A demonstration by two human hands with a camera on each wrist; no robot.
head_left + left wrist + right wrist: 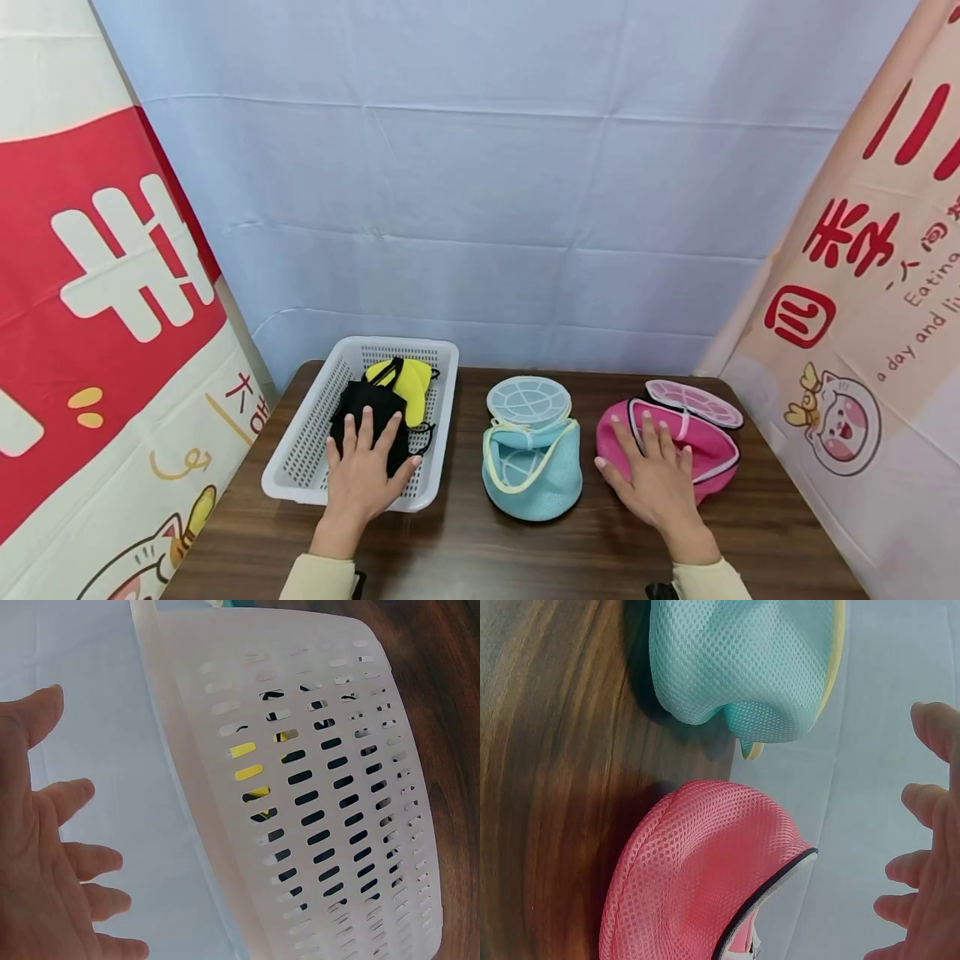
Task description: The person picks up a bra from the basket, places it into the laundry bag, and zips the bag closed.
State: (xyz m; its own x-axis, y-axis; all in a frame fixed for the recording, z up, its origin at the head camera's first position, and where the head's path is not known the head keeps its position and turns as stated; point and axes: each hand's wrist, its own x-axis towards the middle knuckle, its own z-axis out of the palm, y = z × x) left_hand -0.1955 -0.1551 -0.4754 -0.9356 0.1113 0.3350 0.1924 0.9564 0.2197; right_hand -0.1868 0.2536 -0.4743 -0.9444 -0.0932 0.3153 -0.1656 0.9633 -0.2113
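My left hand (362, 477), fingers spread, hovers over the near part of a white plastic basket (300, 450). In it lie a black cloth piece (367, 400) with straps and a yellow cloth piece (412, 387) with black trim; my hand partly hides the black one. In the left wrist view the hand is above the rim of the perforated basket (217, 772). My right hand (658, 483), also spread, is over a pink mesh laundry bag (720, 475), whose lid is folded back. The right wrist view shows this hand apart from the pink bag (705, 862).
Between the hands stands a light-blue mesh laundry bag (536, 492), unzipped, its round lid (528, 402) tipped back. All stand on a dark wooden table (480, 558). A pale cloth (480, 208) hangs behind, with printed cloths (847, 350) at the sides.
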